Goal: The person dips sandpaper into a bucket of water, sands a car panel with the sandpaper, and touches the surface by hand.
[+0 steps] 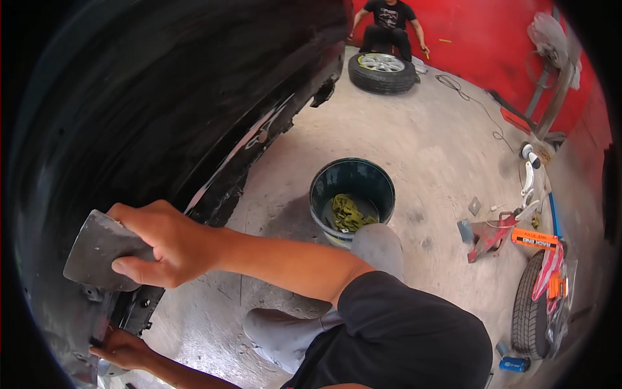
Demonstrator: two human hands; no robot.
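Observation:
My right hand (152,246) is closed on a grey flat rectangular pad (97,246), held against the lower part of a large black car body panel (149,97) that fills the left side. My left hand (120,350) is lower down at the panel's bottom edge, with its fingers curled by a dark spot; what they grip, if anything, is too small to make out. A dark green bucket (321,181) stands on the concrete floor beside my bent knees, with a wet yellow-green cloth (346,214) inside.
Another person (389,26) sits by a wheel lying flat (379,81), before a red wall (466,32). A cable (479,104) lies on the floor (427,129). At right are a red jack stand (483,243), orange boxes (531,236), an upright tyre (525,305) and a blue can (515,363).

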